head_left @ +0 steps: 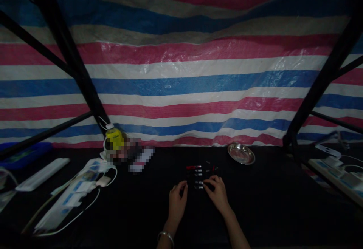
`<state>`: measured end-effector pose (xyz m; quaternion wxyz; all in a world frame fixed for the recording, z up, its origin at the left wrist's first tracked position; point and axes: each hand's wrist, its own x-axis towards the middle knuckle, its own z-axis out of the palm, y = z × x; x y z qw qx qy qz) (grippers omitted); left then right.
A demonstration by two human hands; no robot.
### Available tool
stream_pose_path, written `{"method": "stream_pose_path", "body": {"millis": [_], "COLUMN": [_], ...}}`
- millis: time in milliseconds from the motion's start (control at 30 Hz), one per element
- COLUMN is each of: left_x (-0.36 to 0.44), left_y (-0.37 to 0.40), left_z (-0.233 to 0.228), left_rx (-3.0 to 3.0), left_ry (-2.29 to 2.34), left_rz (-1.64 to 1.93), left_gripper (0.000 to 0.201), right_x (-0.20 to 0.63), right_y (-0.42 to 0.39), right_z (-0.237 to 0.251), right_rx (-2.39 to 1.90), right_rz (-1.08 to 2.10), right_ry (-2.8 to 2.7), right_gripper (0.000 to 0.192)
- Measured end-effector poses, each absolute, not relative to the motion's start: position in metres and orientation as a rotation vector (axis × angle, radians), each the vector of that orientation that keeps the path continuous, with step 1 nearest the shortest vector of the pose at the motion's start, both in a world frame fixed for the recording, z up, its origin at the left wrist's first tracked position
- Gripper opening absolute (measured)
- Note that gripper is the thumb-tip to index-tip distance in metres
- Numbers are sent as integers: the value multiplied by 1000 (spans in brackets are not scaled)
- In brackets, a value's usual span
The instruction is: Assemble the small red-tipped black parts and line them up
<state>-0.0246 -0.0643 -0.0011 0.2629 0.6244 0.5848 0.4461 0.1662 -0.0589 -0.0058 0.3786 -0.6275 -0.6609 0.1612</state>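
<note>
Several small dark pen-like sticks with silver ends (197, 174) lie in a row on the black tabletop (263, 200), one of them red (193, 167). My left hand (177, 200) rests on the table just left of the row, fingers curled, a metal bracelet on its wrist. My right hand (217, 192) sits at the right of the row, its fingertips touching the nearest stick (199, 183). It is too dark to tell whether either hand pinches a stick.
A round metal dish (241, 153) lies at the back right. A yellow bottle (114, 138) stands at the back left beside power strips and white cables (73, 196). Another power strip (334, 171) lies at far right. Black frame poles and a striped tarp (181, 71) stand behind.
</note>
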Motion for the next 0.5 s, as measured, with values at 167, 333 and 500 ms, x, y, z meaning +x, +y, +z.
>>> {"method": "stream_pose_path", "body": {"millis": [167, 333, 500], "left_x": [-22, -25, -26], "left_y": [-66, -64, -63], "left_z": [-2, -4, -6], "left_rx": [1677, 1620, 1540], "left_ry": [1544, 1510, 1480], "left_rz": [1217, 1271, 1299], "left_gripper": [29, 30, 33], "right_x": [167, 169, 169], "right_y": [-59, -57, -55], "right_z": [-7, -10, -12], "right_rx": [-1563, -1436, -1326], "right_rz": [411, 496, 711], "right_ry": [-1694, -1614, -1370], "right_gripper": [14, 15, 25]}}
